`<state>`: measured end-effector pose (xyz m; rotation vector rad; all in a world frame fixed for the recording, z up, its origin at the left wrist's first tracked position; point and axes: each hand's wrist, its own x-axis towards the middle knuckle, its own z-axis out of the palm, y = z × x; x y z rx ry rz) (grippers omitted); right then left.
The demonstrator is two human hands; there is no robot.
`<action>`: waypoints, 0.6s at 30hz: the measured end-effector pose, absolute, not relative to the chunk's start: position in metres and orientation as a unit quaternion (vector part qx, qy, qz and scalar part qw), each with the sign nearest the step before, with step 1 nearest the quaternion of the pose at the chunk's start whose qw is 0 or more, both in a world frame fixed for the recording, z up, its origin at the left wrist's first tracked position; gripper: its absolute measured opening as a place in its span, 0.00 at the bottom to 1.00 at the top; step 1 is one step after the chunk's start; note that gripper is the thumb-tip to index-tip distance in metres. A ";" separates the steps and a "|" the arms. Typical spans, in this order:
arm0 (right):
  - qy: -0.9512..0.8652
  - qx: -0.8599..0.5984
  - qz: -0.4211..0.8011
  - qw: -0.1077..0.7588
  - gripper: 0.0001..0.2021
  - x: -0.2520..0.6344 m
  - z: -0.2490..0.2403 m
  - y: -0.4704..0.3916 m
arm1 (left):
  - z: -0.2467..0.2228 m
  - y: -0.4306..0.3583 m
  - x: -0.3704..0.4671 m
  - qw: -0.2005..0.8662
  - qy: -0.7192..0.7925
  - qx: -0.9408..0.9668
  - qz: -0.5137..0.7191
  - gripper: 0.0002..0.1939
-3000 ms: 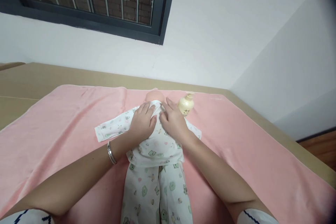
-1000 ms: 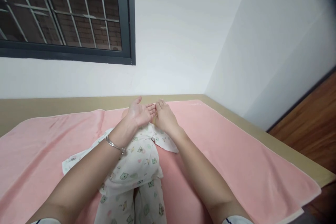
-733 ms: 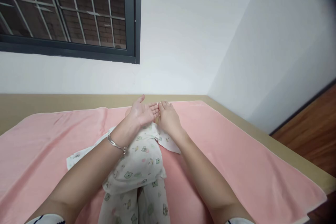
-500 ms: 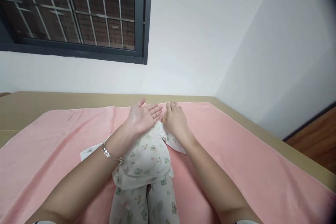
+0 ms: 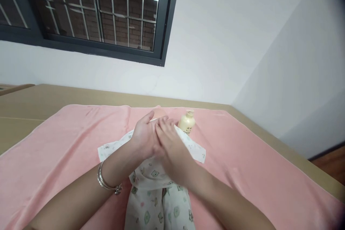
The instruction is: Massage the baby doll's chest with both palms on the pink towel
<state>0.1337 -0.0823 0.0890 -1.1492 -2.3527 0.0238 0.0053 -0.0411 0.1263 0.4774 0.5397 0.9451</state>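
Note:
My left hand (image 5: pixel 144 134) is palm up with its fingers stretched out. Across its palm lies my right hand (image 5: pixel 172 147), flat and slightly blurred, so the two palms touch. Below and behind them, a small white outfit (image 5: pixel 155 176) printed with green bears is spread out, its sleeves to both sides and its trouser legs toward me. It looks filled out, but what it covers is mostly hidden by my hands. Just beyond my right hand stands a pale yellow pump bottle (image 5: pixel 188 122), its lower part partly covered by the outfit.
A pink blanket (image 5: pixel 242 158) with some folds covers a tan padded surface (image 5: pixel 81 95). White walls (image 5: pixel 210 43) meet in a corner at the right. A dark-framed window (image 5: pixel 159 36) with metal bars is at the upper left. A silver bracelet (image 5: pixel 104 179) circles my left wrist.
My right hand has moved left and toward me, from beside the bottle onto my left palm. The pump bottle now shows. The view has shifted slightly left.

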 end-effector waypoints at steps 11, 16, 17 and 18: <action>-0.874 -0.344 -0.006 0.343 0.37 0.137 0.091 -0.103 | 0.131 -0.087 0.008 0.813 0.185 0.298 0.465 0.29; -0.904 -0.286 -0.004 0.319 0.47 0.127 0.087 -0.124 | 0.139 -0.086 -0.004 0.791 0.183 0.299 0.502 0.32; -0.913 -0.272 0.003 0.304 0.48 0.126 0.087 -0.129 | 0.139 -0.086 -0.006 0.790 0.181 0.300 0.503 0.32; -0.921 -0.259 0.009 0.291 0.49 0.126 0.088 -0.132 | 0.138 -0.087 -0.007 0.789 0.181 0.302 0.503 0.32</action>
